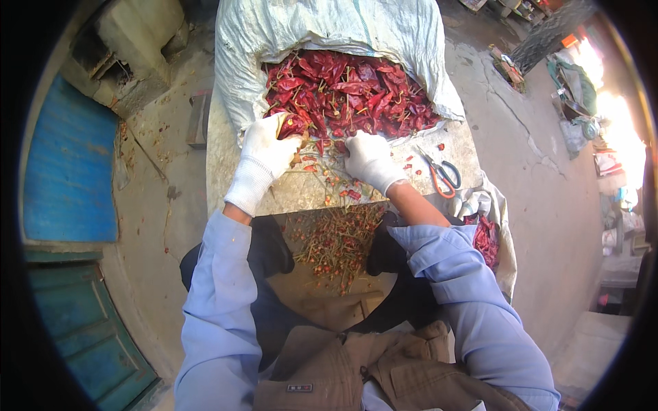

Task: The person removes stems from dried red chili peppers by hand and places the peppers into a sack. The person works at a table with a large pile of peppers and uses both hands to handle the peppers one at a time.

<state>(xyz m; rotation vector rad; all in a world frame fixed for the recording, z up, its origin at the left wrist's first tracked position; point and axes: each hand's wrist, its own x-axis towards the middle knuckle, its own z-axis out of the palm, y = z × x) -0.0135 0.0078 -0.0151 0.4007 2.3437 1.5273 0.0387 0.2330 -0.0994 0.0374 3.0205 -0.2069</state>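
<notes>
A large white woven sack [329, 25] lies with its mouth towards me on a board [236, 190], and dried red chili peppers [354, 92] fill the opening. My left hand [270, 144], in a white knit glove, grips a few dried chilies [292, 125] at the left of the sack's mouth. My right hand [372, 159], gloved the same way, has its fingers curled down by the stems and chilies at the front of the pile. Its fingertips are partly hidden, so I cannot see what lies between them. Scissors [441, 174] with orange-and-black handles lie partly open to the right of it.
Below the board's front edge, cut stems and chili caps [334, 241] lie heaped between my feet. A second sack [501, 221] with red chilies [486, 239] stands at the right. A brick-like block [198, 120] is left of the board. Bags and goods [576, 128] line the far right.
</notes>
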